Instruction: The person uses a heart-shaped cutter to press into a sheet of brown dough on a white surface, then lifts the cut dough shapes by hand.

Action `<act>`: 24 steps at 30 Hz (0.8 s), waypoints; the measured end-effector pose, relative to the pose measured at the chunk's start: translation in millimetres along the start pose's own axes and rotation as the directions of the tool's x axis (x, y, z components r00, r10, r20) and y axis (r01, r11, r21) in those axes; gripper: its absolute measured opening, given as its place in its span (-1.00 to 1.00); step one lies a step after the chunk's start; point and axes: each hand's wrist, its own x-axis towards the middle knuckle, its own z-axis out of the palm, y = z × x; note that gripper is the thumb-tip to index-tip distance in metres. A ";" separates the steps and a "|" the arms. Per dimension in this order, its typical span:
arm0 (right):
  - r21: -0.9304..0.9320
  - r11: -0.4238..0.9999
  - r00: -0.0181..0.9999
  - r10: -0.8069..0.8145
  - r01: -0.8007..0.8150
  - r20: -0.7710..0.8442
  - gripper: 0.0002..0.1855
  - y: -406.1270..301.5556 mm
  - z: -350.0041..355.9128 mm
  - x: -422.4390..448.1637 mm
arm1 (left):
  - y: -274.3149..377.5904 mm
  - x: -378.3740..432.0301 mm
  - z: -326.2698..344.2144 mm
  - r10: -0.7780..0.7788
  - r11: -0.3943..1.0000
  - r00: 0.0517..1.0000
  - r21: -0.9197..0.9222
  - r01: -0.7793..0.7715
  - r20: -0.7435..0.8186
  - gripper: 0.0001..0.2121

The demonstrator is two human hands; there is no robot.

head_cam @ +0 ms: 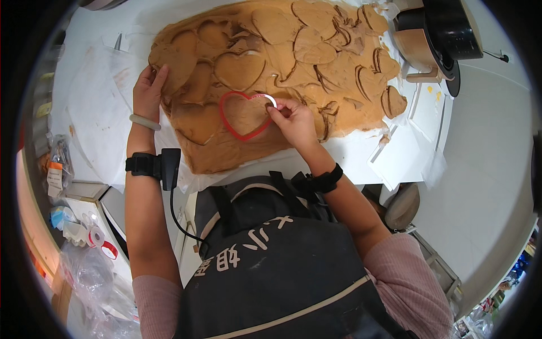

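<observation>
A broad, uneven brown sheet, like sponge cake or dough, (351,110) lies on white paper with heart shapes cut into it. Between the thumb and fingers of my right hand (296,120) is the upper right rim of a red heart-shaped cutter (244,136), which rests on or just over the sheet's near part. My left hand (150,89) grips the lower left edge of a brown heart-shaped piece (175,68) at the sheet's left side. A heart-shaped outline (240,71) shows between the hands, farther back. More heart pieces and dark, curved cut edges cover the right half.
White paper (99,97) spreads over the table at the left, with a pointed metal tip (118,41) near its back. A black and tan appliance (423,46) stands at the back right. White panels (400,154) lie at the right edge; ribbon rolls (96,236) sit lower left.
</observation>
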 end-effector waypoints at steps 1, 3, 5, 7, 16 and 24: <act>0.015 0.999 1.000 0.028 -0.029 0.011 -0.77 -1.1 0.9 1.5 | -2.0 -2.9 -0.1 -0.002 1.000 1.000 0.001 0.002 -0.002 -0.65; 0.028 0.998 0.998 0.059 -0.060 0.017 -0.77 -2.6 -0.1 3.2 | -8.0 -10.1 4.4 0.557 0.306 0.831 0.927 -0.216 0.010 -0.62; -0.022 0.995 0.995 0.100 -0.100 0.017 -0.78 -1.8 -3.2 4.4 | -8.0 -25.0 20.9 0.630 0.199 0.764 0.923 -0.331 0.138 -0.63; 0.002 0.993 0.993 0.114 -0.114 0.030 -0.78 -2.6 -3.3 4.5 | -18.1 -47.3 39.4 0.167 0.635 0.968 0.731 -0.251 0.188 -0.71; 0.042 0.995 0.995 0.089 -0.091 0.046 -0.81 9.0 -2.0 5.6 | -42.4 -66.4 61.1 0.009 0.741 0.986 0.661 -0.117 0.164 -0.81; 0.038 0.995 0.994 0.096 -0.098 0.048 -0.83 12.3 -3.1 6.2 | -50.2 -65.4 57.8 -0.136 0.805 0.985 0.591 0.048 0.105 -0.81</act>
